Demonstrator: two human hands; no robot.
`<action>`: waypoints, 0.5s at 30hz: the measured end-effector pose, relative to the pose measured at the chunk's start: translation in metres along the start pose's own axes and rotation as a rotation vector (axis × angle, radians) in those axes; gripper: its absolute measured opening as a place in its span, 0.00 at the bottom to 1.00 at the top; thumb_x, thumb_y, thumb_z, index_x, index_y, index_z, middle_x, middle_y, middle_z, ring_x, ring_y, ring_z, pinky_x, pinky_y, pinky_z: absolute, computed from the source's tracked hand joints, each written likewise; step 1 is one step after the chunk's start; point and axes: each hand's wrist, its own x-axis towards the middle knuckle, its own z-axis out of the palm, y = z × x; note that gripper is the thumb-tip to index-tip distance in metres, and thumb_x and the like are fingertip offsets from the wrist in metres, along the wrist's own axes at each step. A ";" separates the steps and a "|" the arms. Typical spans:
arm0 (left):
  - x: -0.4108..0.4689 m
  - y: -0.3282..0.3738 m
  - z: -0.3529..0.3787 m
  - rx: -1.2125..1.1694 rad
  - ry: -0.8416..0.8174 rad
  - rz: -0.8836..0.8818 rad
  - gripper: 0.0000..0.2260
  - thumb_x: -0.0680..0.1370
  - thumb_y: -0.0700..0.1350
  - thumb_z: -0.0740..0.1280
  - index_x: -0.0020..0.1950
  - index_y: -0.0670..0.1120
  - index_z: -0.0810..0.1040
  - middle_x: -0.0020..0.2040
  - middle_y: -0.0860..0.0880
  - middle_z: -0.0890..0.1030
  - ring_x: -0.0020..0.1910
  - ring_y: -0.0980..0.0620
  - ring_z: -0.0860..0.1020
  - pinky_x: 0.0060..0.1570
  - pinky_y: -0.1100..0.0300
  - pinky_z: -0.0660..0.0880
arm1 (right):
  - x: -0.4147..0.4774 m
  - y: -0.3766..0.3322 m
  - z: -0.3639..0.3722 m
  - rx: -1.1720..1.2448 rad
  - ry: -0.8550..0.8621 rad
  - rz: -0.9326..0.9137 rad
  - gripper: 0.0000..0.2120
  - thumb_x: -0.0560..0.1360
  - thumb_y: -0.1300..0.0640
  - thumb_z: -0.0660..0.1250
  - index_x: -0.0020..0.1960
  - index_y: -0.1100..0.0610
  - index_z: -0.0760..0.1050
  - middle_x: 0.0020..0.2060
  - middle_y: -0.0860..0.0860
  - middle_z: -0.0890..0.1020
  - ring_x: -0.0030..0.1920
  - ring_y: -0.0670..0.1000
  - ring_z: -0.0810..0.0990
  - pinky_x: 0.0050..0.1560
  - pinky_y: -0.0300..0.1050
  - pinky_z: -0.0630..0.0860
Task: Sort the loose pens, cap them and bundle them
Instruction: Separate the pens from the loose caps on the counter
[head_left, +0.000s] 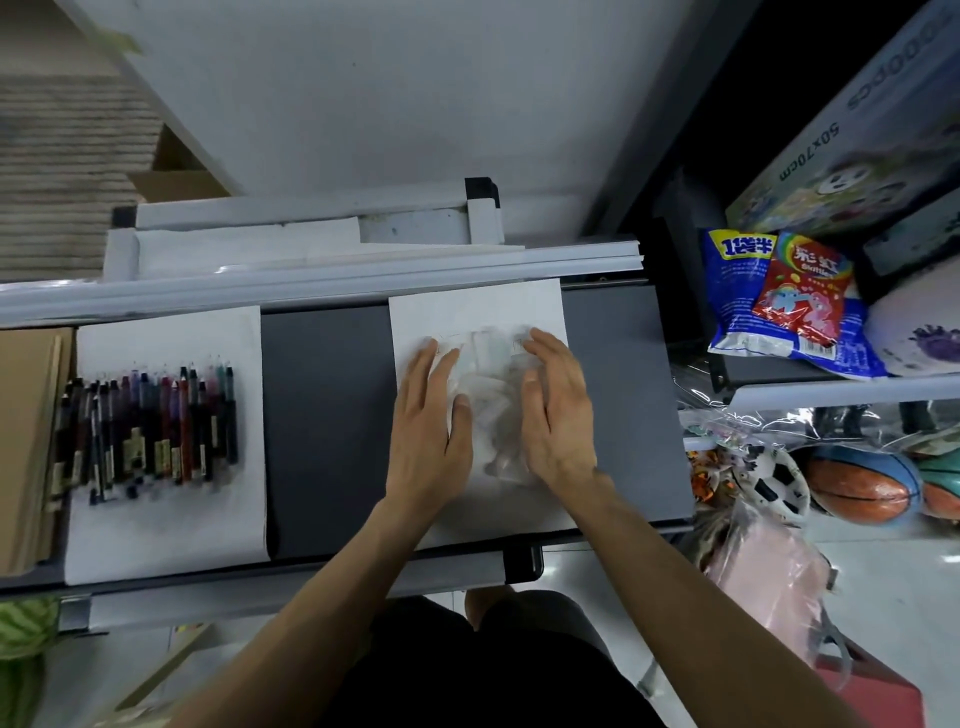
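Several loose pens (150, 426) in dark, red and purple colours lie side by side on a white sheet (166, 525) at the left of the dark grey table (322, 415). A second white sheet (478, 306) lies at the middle right, with a crumpled clear plastic wrapper (493, 410) on it. My left hand (431, 421) and my right hand (558, 410) lie flat on either side of the wrapper, fingers straight and pointing away from me, touching its edges. Whatever the wrapper holds is blurred.
Brown cardboard (26, 441) lies at the table's left end. A white rail (322, 270) runs along the far edge. Snack bags (779, 301) sit on a shelf to the right, with balls (862, 483) and a pink bag (769, 566) below it.
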 end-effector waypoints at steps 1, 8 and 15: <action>0.000 0.001 0.002 0.010 -0.008 0.005 0.23 0.86 0.50 0.53 0.82 0.51 0.61 0.85 0.54 0.55 0.84 0.56 0.50 0.81 0.50 0.55 | 0.000 0.002 0.000 -0.024 -0.016 0.003 0.18 0.87 0.53 0.53 0.74 0.54 0.71 0.74 0.45 0.72 0.77 0.45 0.66 0.77 0.50 0.67; 0.002 0.004 0.004 0.045 -0.043 0.031 0.23 0.86 0.49 0.54 0.81 0.49 0.63 0.84 0.52 0.58 0.84 0.54 0.51 0.82 0.50 0.56 | -0.007 0.004 -0.002 -0.074 0.001 0.034 0.19 0.88 0.50 0.51 0.75 0.52 0.70 0.74 0.45 0.73 0.78 0.45 0.65 0.77 0.52 0.66; 0.009 0.011 -0.032 0.048 -0.172 0.010 0.23 0.85 0.49 0.60 0.80 0.51 0.63 0.82 0.52 0.60 0.82 0.53 0.56 0.79 0.56 0.58 | 0.002 -0.016 -0.017 -0.174 -0.107 0.057 0.19 0.85 0.54 0.57 0.76 0.52 0.66 0.76 0.46 0.68 0.77 0.46 0.65 0.78 0.48 0.65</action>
